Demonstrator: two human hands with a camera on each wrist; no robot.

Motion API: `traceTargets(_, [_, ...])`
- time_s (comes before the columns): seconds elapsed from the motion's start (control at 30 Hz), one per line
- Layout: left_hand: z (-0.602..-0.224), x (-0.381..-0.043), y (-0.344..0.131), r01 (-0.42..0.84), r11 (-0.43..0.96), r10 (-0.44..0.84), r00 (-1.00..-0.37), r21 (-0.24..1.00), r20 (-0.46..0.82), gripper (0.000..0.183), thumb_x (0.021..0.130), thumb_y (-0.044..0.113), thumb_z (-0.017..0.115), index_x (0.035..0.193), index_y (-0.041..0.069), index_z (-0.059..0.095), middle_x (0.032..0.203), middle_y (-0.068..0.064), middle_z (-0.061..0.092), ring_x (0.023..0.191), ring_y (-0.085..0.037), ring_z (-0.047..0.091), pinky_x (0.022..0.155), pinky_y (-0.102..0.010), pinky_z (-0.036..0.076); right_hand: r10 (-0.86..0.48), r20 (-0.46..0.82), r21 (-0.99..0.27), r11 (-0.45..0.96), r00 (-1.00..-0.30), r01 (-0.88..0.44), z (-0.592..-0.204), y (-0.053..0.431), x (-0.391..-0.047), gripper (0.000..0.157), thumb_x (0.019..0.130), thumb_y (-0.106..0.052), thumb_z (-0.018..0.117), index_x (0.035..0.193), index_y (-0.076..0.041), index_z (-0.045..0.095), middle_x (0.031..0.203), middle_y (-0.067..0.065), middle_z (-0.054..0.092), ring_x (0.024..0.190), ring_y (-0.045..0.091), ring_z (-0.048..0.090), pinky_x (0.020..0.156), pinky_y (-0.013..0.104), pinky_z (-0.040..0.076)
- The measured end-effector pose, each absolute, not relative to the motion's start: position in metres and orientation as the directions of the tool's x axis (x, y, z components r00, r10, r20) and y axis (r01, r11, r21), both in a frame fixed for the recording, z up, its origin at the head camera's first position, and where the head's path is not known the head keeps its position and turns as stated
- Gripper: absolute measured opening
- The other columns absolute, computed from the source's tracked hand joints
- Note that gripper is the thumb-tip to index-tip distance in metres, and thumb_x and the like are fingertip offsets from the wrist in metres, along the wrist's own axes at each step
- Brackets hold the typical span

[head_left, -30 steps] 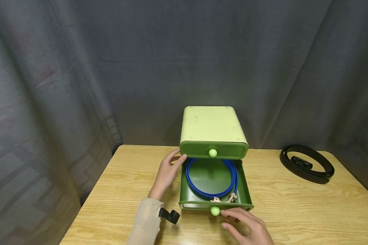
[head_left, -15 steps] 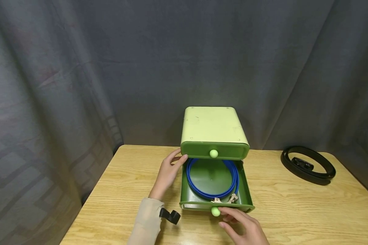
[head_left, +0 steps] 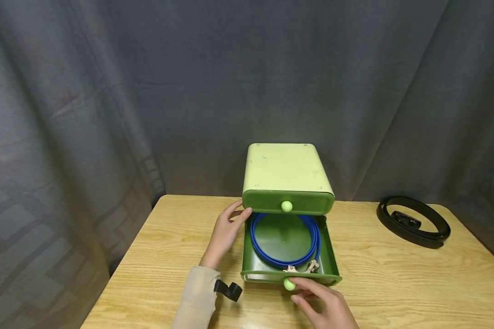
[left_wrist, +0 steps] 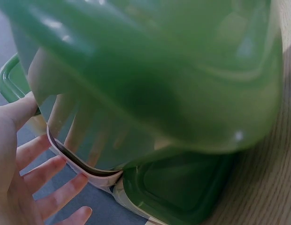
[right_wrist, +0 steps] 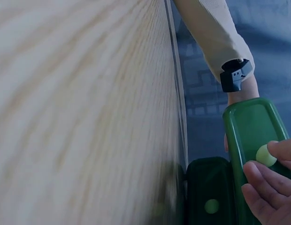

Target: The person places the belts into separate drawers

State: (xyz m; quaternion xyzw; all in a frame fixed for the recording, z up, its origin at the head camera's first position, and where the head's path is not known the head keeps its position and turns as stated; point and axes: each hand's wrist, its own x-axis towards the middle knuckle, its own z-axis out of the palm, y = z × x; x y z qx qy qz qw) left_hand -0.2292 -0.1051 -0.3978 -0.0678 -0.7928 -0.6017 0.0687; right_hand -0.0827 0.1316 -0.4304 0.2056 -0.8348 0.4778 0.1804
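A small pale-yellow drawer cabinet [head_left: 286, 167] with green fronts stands on the table, its lower drawer [head_left: 331, 256] pulled out. Inside lies a coiled blue belt [head_left: 253, 237] with metal end pieces. My left hand [head_left: 222, 233] rests against the cabinet's left side, thumb at the front corner; its fingers [left_wrist: 49, 168] look spread in the left wrist view. My right hand [head_left: 327, 304] has a fingertip touching the lower drawer's round light-green knob [head_left: 289, 284], while the thumb appears apart below it. Close fingers beside the knob [right_wrist: 266, 156] also show in the right wrist view.
A coiled black belt [head_left: 413, 221] with a buckle lies on the wooden table [head_left: 378, 283] at the far right. The upper drawer [head_left: 263, 201] is closed, with its own knob [head_left: 286, 206]. Grey curtains [head_left: 214, 91] hang behind and beside the table.
My right hand has moved slightly left, its fingertip coming from beside the lower knob onto it. The left hand and the drawer stay where they were.
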Motion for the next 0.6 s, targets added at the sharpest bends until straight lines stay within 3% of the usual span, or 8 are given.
traceTargets(0.4, [-0.3983, -0.2296, -0.1049, 0.191, 0.258, 0.025, -0.981, 0.947, 0.192, 0.055, 0.094, 0.048, 0.065, 0.141, 0.021, 0.057, 0.144, -0.003, 0.052, 0.121, -0.024, 0.056, 0.096, -0.046, 0.049, -0.139, 0.529, -0.696, 0.494, -0.837, -0.521, -0.4308, 0.1294, -0.0857, 0.038, 0.075, 0.003, 0.082, 0.106, -0.019, 0.075, 0.096, -0.006, 0.074, 0.075, 0.001, 0.066, 0.064, 0.025, 0.056])
traceTargets(0.6, [-0.3984, -0.2293, -0.1049, 0.193, 0.252, 0.022, -0.981, 0.948, 0.194, 0.055, 0.094, 0.047, 0.065, 0.141, 0.020, 0.057, 0.144, -0.003, 0.052, 0.121, -0.024, 0.057, 0.095, -0.046, 0.050, -0.129, 0.576, -0.673, 0.486, -0.807, -0.558, -0.4299, 0.1283, -0.0885, 0.040, 0.071, 0.008, 0.083, 0.102, -0.017, 0.077, 0.092, -0.007, 0.074, 0.074, 0.002, 0.066, 0.065, 0.018, 0.053])
